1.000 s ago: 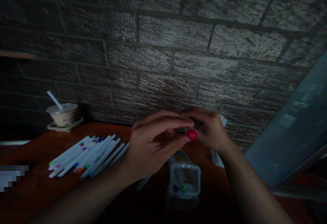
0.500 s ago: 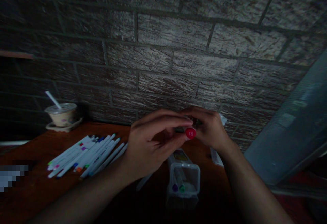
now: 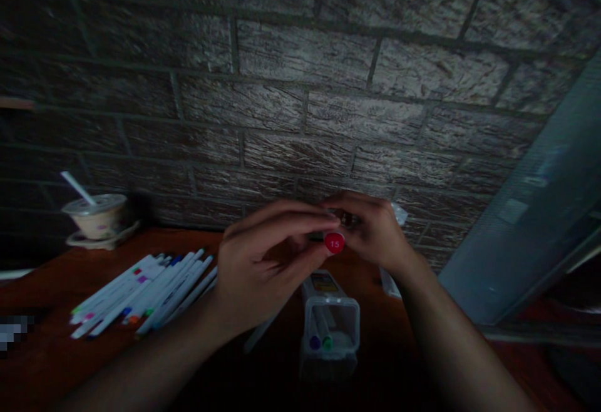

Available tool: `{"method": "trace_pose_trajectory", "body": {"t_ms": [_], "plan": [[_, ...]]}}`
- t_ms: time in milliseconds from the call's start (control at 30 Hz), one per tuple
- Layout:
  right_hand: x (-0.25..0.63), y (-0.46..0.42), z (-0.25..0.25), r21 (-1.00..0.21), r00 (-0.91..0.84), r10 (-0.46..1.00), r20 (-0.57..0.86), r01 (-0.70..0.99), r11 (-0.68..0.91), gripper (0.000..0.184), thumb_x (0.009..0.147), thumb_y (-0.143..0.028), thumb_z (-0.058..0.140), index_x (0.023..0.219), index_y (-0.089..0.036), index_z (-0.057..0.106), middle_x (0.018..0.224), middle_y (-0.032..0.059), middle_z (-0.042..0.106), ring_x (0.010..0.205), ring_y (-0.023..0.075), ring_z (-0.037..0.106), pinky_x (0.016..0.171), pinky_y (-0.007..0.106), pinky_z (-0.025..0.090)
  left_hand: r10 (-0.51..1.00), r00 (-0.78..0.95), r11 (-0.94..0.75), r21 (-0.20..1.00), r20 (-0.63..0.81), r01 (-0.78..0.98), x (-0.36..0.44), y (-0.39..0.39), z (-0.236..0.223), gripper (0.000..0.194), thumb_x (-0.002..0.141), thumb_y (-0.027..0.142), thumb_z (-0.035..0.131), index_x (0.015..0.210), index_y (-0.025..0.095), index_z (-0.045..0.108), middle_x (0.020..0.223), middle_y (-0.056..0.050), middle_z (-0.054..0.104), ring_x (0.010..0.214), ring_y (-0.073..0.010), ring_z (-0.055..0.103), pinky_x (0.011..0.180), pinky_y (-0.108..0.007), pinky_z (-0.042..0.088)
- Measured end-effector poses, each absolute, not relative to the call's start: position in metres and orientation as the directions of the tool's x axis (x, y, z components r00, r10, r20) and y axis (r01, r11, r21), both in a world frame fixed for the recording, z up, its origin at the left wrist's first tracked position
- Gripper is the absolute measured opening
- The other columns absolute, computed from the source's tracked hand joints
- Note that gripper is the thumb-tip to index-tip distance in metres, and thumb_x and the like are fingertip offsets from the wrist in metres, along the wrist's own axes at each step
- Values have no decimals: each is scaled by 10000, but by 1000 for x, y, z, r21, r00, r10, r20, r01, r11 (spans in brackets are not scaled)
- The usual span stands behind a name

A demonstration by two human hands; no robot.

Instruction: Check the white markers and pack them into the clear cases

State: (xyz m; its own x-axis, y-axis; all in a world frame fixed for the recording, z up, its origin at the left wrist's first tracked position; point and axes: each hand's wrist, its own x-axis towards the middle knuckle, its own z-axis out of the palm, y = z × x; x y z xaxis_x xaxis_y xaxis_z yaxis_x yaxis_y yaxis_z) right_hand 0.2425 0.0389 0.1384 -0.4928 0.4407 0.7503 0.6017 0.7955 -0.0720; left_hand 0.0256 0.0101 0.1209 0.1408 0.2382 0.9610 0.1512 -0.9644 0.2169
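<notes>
My left hand [image 3: 272,262] pinches a marker between thumb and fingers; its round red end [image 3: 334,243], printed with 15, faces me. Just beyond, my right hand [image 3: 370,227] has its fingers curled closed around the marker's far part, which the hands mostly hide. Below them a clear plastic case [image 3: 355,330] lies on its side with its open end toward me. Inside it are a purple-ended marker [image 3: 315,342] and a green-ended marker [image 3: 327,342]. Left of my left hand, a pile of white markers [image 3: 150,290] with coloured ends is spread on the table.
A lidded drink cup [image 3: 98,219] with a straw stands on a coaster at the back left of the brown table [image 3: 47,287]. Behind is a brick wall [image 3: 282,105]. A grey post [image 3: 511,211] rises at the right. Clear plastic [image 3: 389,283] lies behind my right wrist.
The view has shifted slightly, so everything sits a little further left. Both hands keep nearly the same pose around the marker.
</notes>
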Motion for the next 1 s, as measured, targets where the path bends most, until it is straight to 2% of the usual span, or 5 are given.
{"method": "trace_pose_trajectory", "body": {"t_ms": [367, 1000], "plan": [[243, 40, 138, -88, -482, 430, 763, 582, 808, 146, 937, -204, 695, 1069, -170, 748, 995, 85, 793, 755, 182, 731, 683, 291, 579, 252, 128, -956, 226, 959, 188, 26, 9, 117, 287, 833, 129, 840, 1083, 259, 782, 1048, -22, 791, 820, -158, 769, 585, -224, 619], [243, 42, 137, -66, -483, 403, 778, 574, 816, 150, 918, -173, 722, 1061, -137, 755, 956, 92, 790, 728, 180, 722, 671, 279, 563, 246, 149, -954, 212, 958, 212, 25, 8, 119, 332, 792, 74, 859, 1075, 230, 783, 1047, -12, 794, 854, -145, 771, 627, -198, 616]]}}
